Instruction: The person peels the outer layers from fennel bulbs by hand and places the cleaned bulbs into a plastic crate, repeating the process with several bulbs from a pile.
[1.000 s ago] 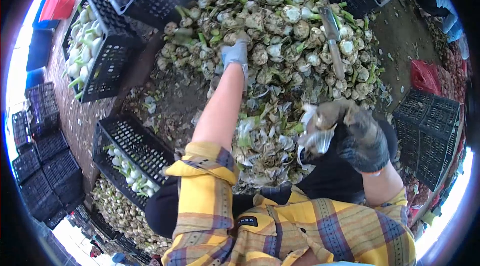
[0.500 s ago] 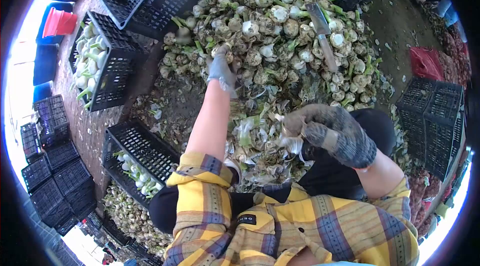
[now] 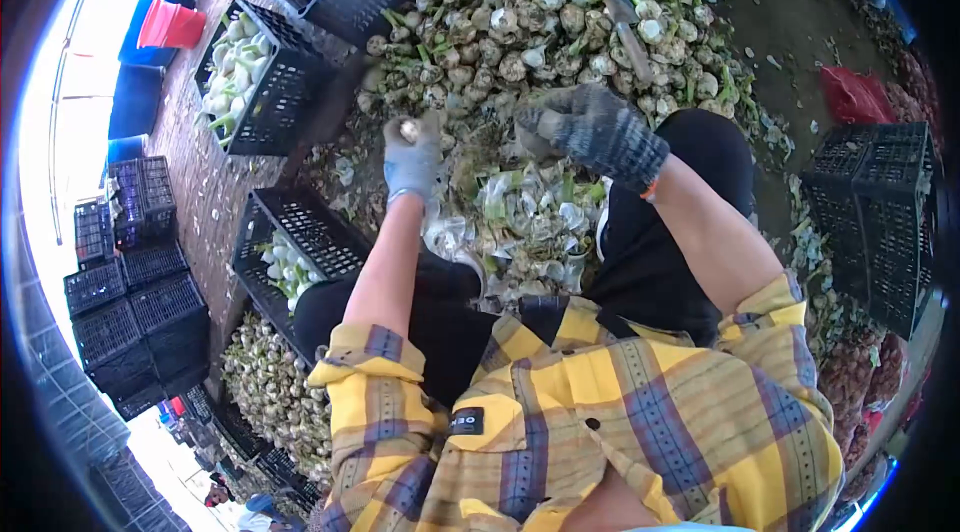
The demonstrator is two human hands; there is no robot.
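My left hand (image 3: 412, 157), in a light grey-blue glove, is closed around a garlic bulb (image 3: 410, 130) just in front of the heap. My right hand (image 3: 595, 132) wears a dark striped knit glove. Its fingers are curled together over the heap's near edge, and what they hold, if anything, is hidden. Unpeeled garlic bulbs with cut green stems form a large heap (image 3: 500, 27) ahead. A cleaver (image 3: 626, 30) with a wooden handle lies on top of it. Between my feet is a litter of peeled skins (image 3: 530, 217).
At the left, a black crate (image 3: 285, 82) holds white peeled bulbs (image 3: 236, 72); another crate (image 3: 310, 232) beside my left knee has more. Stacked black crates (image 3: 140, 322) stand farther left, others (image 3: 870, 212) at right. A red bucket (image 3: 170, 24) and a red sack (image 3: 857, 95) are also there.
My left hand has drawn back from the heap with a bulb in it. My right hand has moved forward and left from near my right knee. The camera view has shifted.
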